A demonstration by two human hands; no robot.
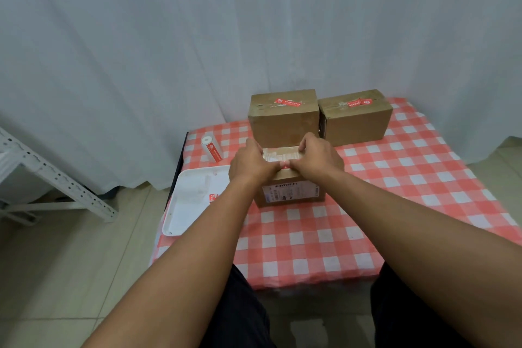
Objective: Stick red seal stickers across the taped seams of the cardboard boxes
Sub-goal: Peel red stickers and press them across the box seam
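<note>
Pressing a red sticker (285,168) onto the glossy-taped rectangular cardboard box (291,192).

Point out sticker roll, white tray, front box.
sticker roll (212,151), head view, on its paper side.
white tray (188,207), head view, on its bare floor.
front box (291,192), head view, on the labelled near face, below both hands.

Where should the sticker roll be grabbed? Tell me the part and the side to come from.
Take the sticker roll around its white cylindrical body, from above and the left. It looks upright on the checked tablecloth, with open table on that side, while the left hand and the near cardboard box crowd its right. A loose red sticker tail hangs down its front, so grip the sides.
</note>
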